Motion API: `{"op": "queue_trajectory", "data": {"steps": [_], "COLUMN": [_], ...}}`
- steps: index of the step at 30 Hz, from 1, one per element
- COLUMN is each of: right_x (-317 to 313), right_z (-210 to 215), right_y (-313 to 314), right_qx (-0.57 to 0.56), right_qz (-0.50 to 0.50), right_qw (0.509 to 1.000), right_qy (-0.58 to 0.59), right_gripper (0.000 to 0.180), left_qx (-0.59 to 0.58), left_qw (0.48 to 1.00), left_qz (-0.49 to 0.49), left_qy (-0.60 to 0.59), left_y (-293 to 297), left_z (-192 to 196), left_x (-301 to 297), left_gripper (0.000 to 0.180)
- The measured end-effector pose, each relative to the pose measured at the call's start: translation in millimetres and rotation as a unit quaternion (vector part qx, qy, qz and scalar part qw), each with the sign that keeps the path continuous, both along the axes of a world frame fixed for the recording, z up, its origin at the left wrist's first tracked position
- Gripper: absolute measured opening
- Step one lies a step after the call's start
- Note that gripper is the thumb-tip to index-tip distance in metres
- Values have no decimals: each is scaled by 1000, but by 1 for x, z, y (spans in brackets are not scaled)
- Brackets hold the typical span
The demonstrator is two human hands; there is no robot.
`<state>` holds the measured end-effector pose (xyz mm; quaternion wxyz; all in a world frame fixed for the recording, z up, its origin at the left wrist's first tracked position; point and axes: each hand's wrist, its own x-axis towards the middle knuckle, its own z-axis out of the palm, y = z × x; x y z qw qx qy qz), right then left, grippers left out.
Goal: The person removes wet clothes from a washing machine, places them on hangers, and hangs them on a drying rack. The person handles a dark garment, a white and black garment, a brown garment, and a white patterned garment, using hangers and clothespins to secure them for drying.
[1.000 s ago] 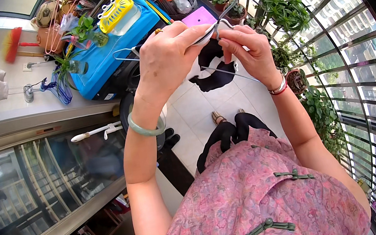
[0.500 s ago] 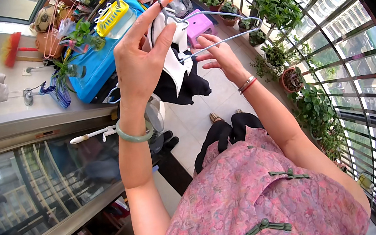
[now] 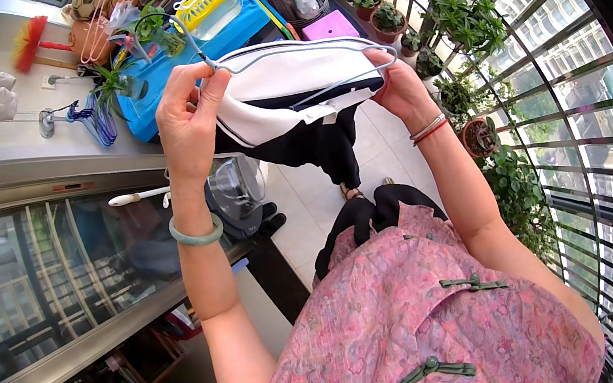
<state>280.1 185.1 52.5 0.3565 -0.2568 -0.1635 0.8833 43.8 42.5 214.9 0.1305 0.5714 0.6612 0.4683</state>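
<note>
A black and white garment [image 3: 293,105] hangs on a thin pale-blue wire hanger [image 3: 300,52] held up in front of me. My left hand [image 3: 191,121], with a green bangle on the wrist, pinches the hanger near its hook and grips the garment's left end. At the hanger's right end, my right hand [image 3: 402,84] holds the wire and the cloth; it wears thin bracelets. The black part of the garment droops between my arms.
A blue table [image 3: 166,61] with a yellow basket [image 3: 204,3] stands behind the garment. Potted plants [image 3: 456,23] line the barred balcony railing at the right. Spare hangers [image 3: 90,117] hang at the left above glass sliding doors [image 3: 55,271]. Pale floor tiles lie below.
The hanger has come closer to me and now lies level across both hands. The garment is spread along it, where before it dangled bunched.
</note>
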Motion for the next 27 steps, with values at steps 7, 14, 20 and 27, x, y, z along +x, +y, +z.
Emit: {"op": "queue_trajectory", "data": {"steps": [7, 14, 20, 27], "right_x": [7, 3, 5, 32], "right_z": [8, 26, 81, 120], "right_y": [-5, -10, -25, -50], "right_qx": [206, 485, 518, 741], "right_qz": [-189, -333, -286, -284], "right_qw": [937, 632, 667, 511], "right_qy": [-210, -504, -453, -331], "right_gripper": [19, 15, 9, 19], "left_qx": [-7, 30, 62, 143], "left_qw": [986, 962, 974, 986], "left_qz": [12, 1, 47, 29], "left_qy": [165, 272, 212, -83], "left_y": [-8, -5, 8, 11], "left_z": [-9, -19, -40, -48], "left_x": [11, 32, 42, 20], "left_gripper": [16, 14, 12, 14]}}
